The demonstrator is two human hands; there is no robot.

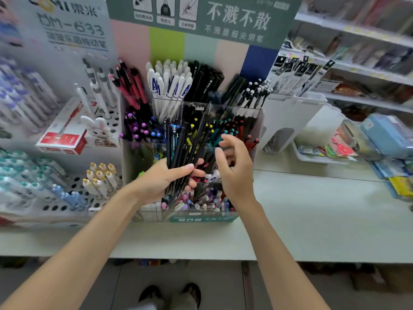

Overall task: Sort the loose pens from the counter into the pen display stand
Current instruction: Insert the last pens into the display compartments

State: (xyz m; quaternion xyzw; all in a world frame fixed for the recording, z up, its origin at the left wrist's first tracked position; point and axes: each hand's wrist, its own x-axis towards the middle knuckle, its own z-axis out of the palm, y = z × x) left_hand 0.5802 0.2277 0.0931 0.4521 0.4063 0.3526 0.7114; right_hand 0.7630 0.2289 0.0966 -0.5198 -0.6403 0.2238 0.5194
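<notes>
My left hand [165,180] grips a fanned bundle of black pens [185,142], held upright in front of the clear tiered pen display stand [254,121]. Coloured caps top some of the pens in the bundle. My right hand [232,166] hovers just right of the bundle with its fingers loosely curled and holds nothing. The stand's compartments hold white, black, red and coloured-tip pens. Its front lower bin [201,202] is full of mixed pastel pens, partly hidden by my hands.
A white pegboard rack [73,186] with markers stands at the left, with a red-and-white box [64,135] on it. White holders [290,117] and packaged goods [335,148] sit to the right. The pale counter [312,220] runs along the front, shelves behind.
</notes>
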